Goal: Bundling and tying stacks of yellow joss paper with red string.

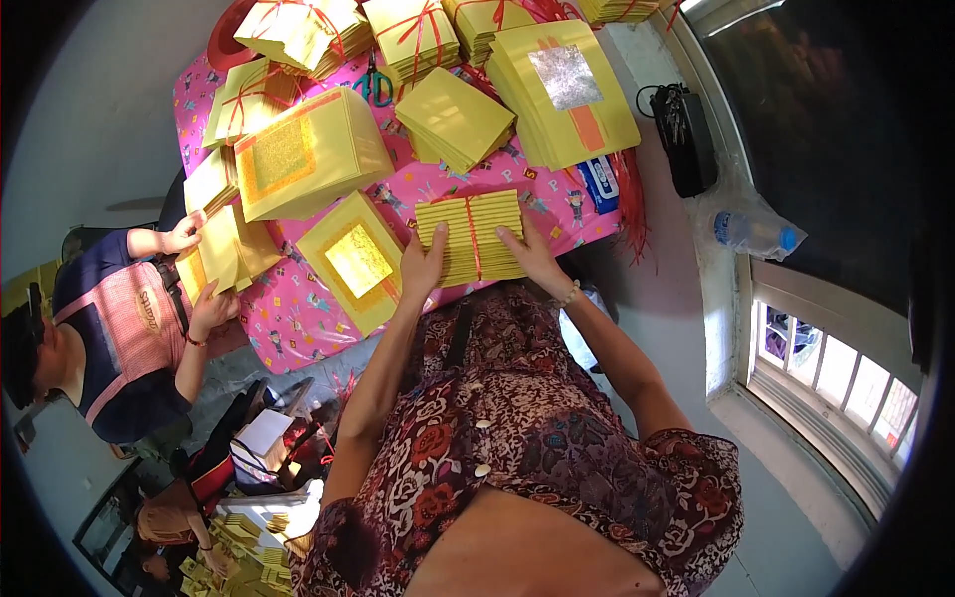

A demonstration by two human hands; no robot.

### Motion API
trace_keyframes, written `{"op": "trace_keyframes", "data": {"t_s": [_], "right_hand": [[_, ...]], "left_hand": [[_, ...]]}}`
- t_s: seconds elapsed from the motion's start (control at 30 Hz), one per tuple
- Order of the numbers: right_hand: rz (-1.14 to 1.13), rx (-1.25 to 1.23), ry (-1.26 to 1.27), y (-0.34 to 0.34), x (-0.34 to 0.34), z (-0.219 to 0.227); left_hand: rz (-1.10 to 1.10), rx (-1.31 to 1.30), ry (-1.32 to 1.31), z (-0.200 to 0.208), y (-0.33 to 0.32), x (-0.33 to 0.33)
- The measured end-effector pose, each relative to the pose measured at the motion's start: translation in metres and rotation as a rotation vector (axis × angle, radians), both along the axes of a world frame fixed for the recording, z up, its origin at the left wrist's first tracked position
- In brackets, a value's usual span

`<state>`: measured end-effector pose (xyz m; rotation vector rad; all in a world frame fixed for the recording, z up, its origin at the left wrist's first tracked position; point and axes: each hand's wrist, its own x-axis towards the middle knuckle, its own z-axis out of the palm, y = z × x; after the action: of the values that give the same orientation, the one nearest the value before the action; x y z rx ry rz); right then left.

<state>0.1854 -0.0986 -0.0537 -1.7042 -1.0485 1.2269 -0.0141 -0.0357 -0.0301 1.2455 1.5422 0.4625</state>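
A small bundle of yellow paper sheets (482,231), tied with a red string down its middle, lies at the near edge of a table with a pink patterned cover (298,318). My left hand (423,267) presses flat on the bundle's left end. On its right end rests my right hand (532,254), a bead bracelet at the wrist. Both hands hold the bundle between them.
Several yellow paper stacks cover the table: one with a gold square (358,261), a large one (310,154), one with a silver square (572,90). Green-handled scissors (375,85) lie between them. A seated person (124,328) at the left handles paper. A black bag (686,134) and water bottle (756,231) sit on the sill.
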Motion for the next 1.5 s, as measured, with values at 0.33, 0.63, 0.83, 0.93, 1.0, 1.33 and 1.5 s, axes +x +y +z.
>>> {"op": "trace_keyframes", "data": {"t_s": [0.33,0.63,0.83,0.93,1.0,1.33,1.5], "right_hand": [[0.017,-0.018,0.143,0.002,0.002,-0.005],[-0.028,0.030,0.240,-0.006,0.003,-0.015],[0.120,-0.037,0.154,-0.013,0.008,0.020],[0.125,-0.096,0.115,-0.013,0.004,0.027],[0.123,-0.127,0.078,-0.015,0.007,0.021],[0.049,-0.070,0.250,-0.008,0.016,-0.012],[-0.116,0.086,-0.017,0.022,0.016,-0.038]], "left_hand": [[-0.079,0.002,-0.012,-0.014,0.006,-0.009],[-0.095,-0.005,-0.150,-0.023,0.008,-0.016],[-0.006,-0.090,-0.333,-0.019,-0.007,-0.016],[0.045,-0.113,-0.415,-0.023,-0.009,-0.013],[-0.034,-0.070,-0.348,-0.026,-0.009,-0.016],[-0.011,-0.086,-0.450,-0.024,0.000,-0.017],[0.243,-0.233,-0.253,-0.031,0.042,-0.015]]}}
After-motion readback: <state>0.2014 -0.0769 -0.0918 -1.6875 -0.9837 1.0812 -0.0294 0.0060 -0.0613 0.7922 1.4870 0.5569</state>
